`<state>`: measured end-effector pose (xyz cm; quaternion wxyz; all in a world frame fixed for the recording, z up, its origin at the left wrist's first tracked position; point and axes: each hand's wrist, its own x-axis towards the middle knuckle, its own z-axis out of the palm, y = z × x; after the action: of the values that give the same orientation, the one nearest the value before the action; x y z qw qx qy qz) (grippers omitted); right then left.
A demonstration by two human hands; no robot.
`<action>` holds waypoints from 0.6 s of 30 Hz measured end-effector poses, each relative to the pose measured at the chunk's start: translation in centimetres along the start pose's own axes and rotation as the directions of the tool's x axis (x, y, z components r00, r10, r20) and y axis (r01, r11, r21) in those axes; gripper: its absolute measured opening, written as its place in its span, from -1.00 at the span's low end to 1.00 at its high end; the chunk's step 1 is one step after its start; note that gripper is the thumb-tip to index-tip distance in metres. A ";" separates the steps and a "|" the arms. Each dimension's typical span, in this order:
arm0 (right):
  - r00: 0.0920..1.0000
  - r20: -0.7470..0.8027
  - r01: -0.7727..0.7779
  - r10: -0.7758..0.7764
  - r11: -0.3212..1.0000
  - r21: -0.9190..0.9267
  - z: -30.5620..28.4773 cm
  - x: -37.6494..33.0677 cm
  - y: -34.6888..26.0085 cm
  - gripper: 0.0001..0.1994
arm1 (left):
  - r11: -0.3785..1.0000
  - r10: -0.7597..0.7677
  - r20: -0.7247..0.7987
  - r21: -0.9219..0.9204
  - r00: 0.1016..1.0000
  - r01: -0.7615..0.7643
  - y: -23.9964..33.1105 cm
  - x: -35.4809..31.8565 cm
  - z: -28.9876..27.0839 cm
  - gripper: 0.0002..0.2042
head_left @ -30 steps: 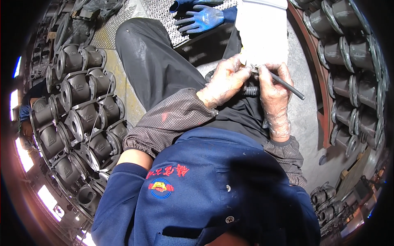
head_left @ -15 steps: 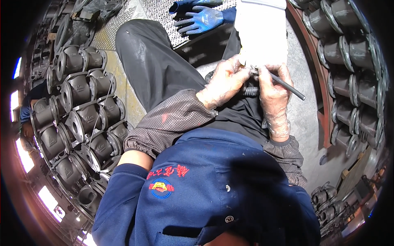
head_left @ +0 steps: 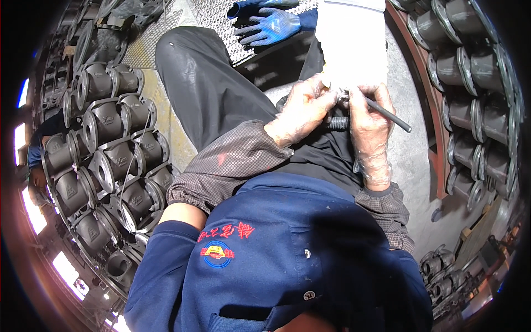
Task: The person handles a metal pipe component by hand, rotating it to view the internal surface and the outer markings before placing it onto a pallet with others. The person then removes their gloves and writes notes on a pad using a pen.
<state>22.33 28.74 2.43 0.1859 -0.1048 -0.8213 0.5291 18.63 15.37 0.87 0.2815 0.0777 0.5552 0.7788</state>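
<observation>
My left hand (head_left: 301, 108), in a thin clear plastic glove, has thumb and fingers pinched together at the near edge of a glaring white sheet-like surface (head_left: 353, 44). A small shiny bit shows by its fingertips, too small to name. Close beside it my right hand (head_left: 371, 124), gloved the same way, is closed round a slim dark grey rod (head_left: 391, 115), held like a pen, its rear end pointing out to the right. The fingers hide the rod's front end. Between the hands, just below the fingertips, a dark ribbed cylindrical piece (head_left: 337, 123) shows in part.
Blue work gloves (head_left: 274, 27) lie on a metal mesh surface (head_left: 240, 47) beyond my knee. Stacked grey flanged castings (head_left: 105, 122) stand at the left, with more castings (head_left: 464, 72) at the right behind a reddish-brown curved beam (head_left: 423, 99). Another person's arm (head_left: 37, 160) appears at the far left.
Both hands stay at the same place by the white surface. The right hand and the rod have shifted very slightly; the grip looks the same.
</observation>
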 end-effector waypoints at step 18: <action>0.994 0.010 -0.109 0.108 0.986 0.123 0.0 0.0 0.1 -0.92 | 1.000 0.021 -0.006 0.011 1.000 -0.021 0.0 0.1 0.1 -0.76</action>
<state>22.35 28.80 2.37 0.1616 -0.1370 -0.7804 0.5883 18.59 15.49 0.84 0.2711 0.0826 0.5595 0.7789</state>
